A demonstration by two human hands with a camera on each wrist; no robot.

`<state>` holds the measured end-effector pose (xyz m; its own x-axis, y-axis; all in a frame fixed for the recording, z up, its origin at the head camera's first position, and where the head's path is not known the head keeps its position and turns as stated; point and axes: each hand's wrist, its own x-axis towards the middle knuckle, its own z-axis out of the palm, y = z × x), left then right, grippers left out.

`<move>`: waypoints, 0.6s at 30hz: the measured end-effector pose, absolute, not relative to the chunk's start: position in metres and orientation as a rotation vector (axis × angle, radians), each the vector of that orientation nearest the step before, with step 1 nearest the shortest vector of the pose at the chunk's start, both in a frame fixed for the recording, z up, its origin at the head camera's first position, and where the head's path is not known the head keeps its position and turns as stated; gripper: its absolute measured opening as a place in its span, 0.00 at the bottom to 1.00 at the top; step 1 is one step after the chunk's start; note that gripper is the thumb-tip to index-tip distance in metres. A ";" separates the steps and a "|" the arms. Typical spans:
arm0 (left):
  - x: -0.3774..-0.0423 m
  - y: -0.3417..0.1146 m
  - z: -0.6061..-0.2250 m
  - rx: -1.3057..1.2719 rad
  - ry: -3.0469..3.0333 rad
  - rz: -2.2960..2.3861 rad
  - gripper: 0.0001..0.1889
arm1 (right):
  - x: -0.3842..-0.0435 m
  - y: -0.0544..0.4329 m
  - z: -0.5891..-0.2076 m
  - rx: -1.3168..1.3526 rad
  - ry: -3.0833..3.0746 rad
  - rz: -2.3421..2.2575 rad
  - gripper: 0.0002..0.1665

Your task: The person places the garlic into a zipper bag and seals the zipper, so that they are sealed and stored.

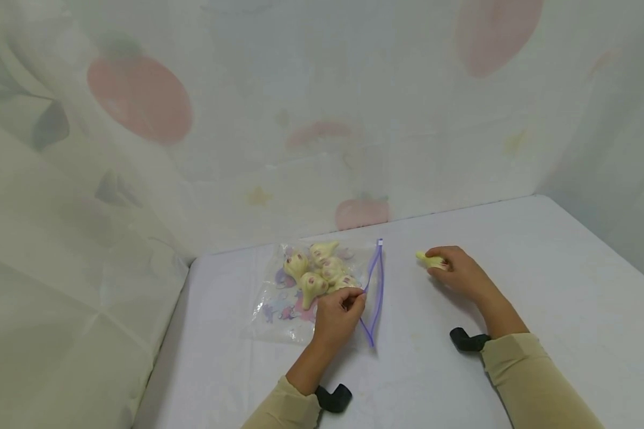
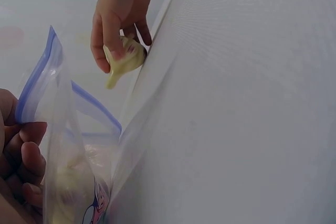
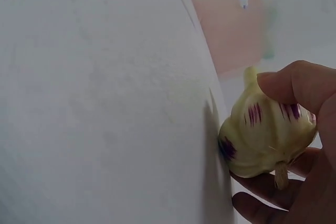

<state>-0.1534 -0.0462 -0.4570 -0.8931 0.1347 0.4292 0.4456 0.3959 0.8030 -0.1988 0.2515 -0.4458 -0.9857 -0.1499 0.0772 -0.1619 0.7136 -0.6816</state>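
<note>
Right hand: the right hand (image 1: 458, 275) holds a garlic bulb (image 3: 262, 124) well to the right of the bag, thumb on one side and fingers curled against the other.
Right grip: opened only as far as the bulb is wide, and snug around it.
Held bulb: pale yellow with purple streaks; its pointed stem end aims left toward the bag, and a brown root tuft (image 3: 282, 176) shows at the opposite end.
Bulb and counter: it sits at or just above the white counter (image 1: 408, 381); whether it actually touches is hard to tell from these angles.
Left hand: the left hand (image 1: 337, 316) is at the mouth of a clear zip bag (image 1: 279, 325), over its near right part.
Left grip: thumb and fingertips closed together in a pinch on one side of the purple zip strip (image 1: 380, 292).
Bag mouth: faces right, toward the held bulb, with the two sides of the strip parted between their ends.
Bag contents: five more bulbs (image 1: 313, 285) show, clustered together, one partly behind the left hand.
Bag print: coloured figures show on the plastic beneath and around the bulbs.
Wrists: a black device (image 1: 335, 398) on each, beside beige sleeves (image 1: 542, 381).
Backdrop: pale cloth (image 1: 236, 77) printed with strawberries and stars, behind the counter.
</note>
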 end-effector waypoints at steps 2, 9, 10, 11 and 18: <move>-0.153 -0.046 -0.457 -0.505 -2.363 -1.494 0.03 | -0.199 0.249 -0.446 0.314 -2.888 1.103 0.21; -0.153 -0.046 -0.456 -0.503 -2.368 -1.497 0.04 | -0.196 0.241 -0.442 0.326 -2.916 0.958 0.17; -0.153 -0.046 -0.456 -0.502 -2.371 -1.500 0.04 | -0.196 0.240 -0.442 0.319 -2.924 0.932 0.16; -0.153 -0.046 -0.456 -0.502 -2.373 -1.504 0.04 | -0.196 0.239 -0.442 0.310 -2.937 0.901 0.16; -0.153 -0.046 -0.457 -0.512 -2.360 -1.501 0.04 | -0.196 0.233 -0.441 0.248 -3.063 0.702 0.16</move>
